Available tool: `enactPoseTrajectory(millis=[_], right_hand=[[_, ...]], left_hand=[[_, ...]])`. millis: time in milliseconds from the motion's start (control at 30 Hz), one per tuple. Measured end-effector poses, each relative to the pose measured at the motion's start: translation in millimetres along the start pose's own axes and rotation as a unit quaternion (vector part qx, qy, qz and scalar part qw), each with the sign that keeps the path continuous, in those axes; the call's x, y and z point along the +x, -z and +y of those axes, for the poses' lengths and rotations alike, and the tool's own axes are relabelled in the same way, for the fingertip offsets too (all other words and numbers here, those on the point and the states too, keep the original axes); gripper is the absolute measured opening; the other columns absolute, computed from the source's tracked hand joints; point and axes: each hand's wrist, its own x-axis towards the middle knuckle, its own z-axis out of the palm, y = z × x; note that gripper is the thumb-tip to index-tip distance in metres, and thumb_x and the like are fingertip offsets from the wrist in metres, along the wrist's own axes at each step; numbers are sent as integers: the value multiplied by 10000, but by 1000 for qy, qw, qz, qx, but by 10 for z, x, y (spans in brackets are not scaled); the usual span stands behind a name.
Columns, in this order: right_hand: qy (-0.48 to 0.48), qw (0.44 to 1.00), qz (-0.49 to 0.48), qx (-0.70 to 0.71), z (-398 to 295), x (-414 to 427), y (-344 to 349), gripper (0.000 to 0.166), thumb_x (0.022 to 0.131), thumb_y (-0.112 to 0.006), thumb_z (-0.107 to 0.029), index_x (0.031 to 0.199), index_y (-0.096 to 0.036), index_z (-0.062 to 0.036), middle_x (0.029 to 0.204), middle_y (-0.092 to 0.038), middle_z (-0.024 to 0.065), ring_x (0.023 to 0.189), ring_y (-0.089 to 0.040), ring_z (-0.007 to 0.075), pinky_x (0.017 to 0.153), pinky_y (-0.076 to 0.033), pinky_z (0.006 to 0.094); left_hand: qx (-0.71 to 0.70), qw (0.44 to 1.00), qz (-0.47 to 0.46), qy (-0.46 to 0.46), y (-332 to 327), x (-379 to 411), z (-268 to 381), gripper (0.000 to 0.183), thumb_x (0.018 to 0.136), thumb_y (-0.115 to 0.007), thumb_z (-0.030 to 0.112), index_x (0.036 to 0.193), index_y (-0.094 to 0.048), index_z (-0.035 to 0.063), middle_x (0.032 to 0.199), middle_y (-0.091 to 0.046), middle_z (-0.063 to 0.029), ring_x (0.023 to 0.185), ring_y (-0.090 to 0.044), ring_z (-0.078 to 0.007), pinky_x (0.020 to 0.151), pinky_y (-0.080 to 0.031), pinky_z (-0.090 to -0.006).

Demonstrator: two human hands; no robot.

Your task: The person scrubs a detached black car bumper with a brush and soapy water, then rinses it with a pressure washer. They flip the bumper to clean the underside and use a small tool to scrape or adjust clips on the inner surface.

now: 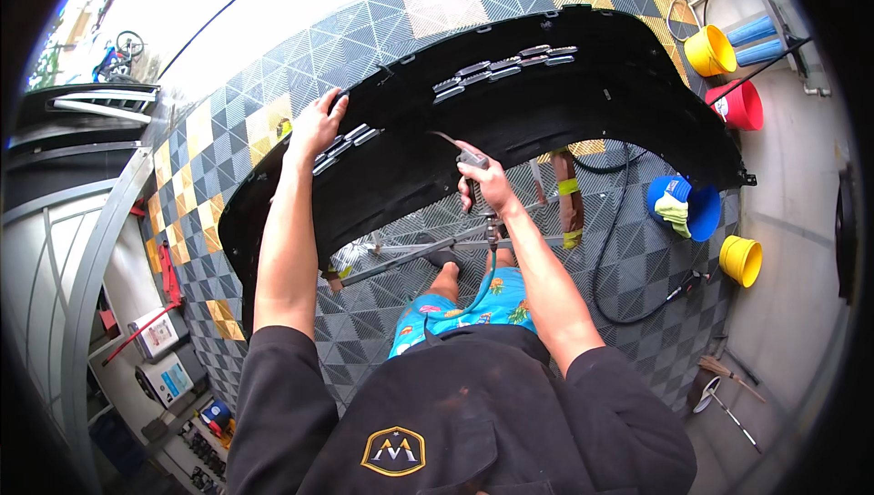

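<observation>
A large curved black plastic car bumper cover (403,174) spans the view before me, with two groups of slotted vents. My left hand (319,125) grips its upper edge on the left side, beside the smaller vent group (346,147). In my right hand (493,184) is an air blow gun (472,159), its thin curved nozzle pointing up and left over the middle of the cover. A teal air hose (490,280) runs from the gun's metal coupling down past my shorts. The larger vent group (505,70) lies farther up, to the right.
Beneath the cover is a metal stand (410,256) with a tape-wrapped padded arm (568,198). A black hose (601,270) loops over the tiled floor. Yellow (741,261), blue (703,214) and red buckets (741,106) stand on the right. A red jack handle (140,334) leans at left.
</observation>
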Motion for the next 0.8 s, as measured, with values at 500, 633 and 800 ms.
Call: enactPoseTrajectory(millis=[500,633,800], right_hand=[[121,992,4,-39,418,-20,-806,618,975,-592,-110,1556,-384,-77,633,-574,83,441,-572,189,424,-516,347],[57,990,69,-106,667,178,-1024,605,979,-606,-130,1546,-401,-73,633,-574,79,440,-571,187,420,-518,351],[103,990,-21,-92,710,382,-1083,605,974,-619,-132,1543,-416,-96,629,-586,74,445,-580,191,426,-531,364]], left_hand=[[82,996,45,-12,158,-462,-685,595,1029,-461,575,1491,-500,202,1272,-600,-263,1178,-599,-446,1028,-480,-505],[99,993,59,-21,125,-556,-722,636,1027,-458,581,1505,-473,162,1299,-589,-253,1196,-579,-448,1039,-464,-496],[143,988,53,-32,60,-678,-687,709,1016,-531,493,1570,-340,93,1400,-528,-240,1264,-536,-402,1083,-429,-484]])
